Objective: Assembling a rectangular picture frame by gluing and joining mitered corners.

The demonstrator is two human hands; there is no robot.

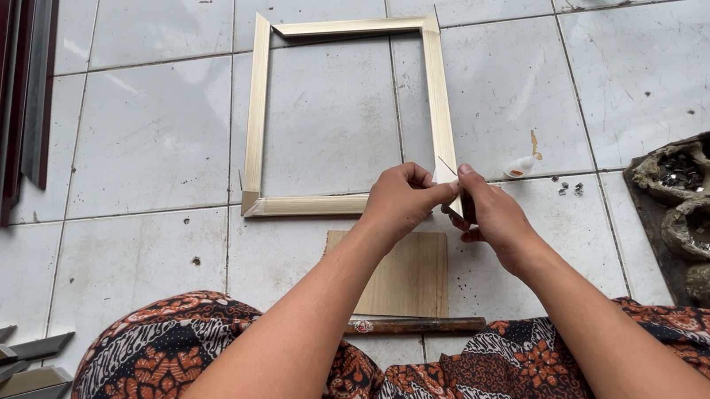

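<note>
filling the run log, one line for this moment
hands: left and right pinch frame near right corner | wood block below | floor: tile

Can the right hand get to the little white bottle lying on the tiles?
Probably yes. The right hand is busy pinching the near right corner of the pale gold rectangular wooden frame, but the small white plastic bottle lies just beyond it on the white tiled floor, with only bare tile between them.
</note>
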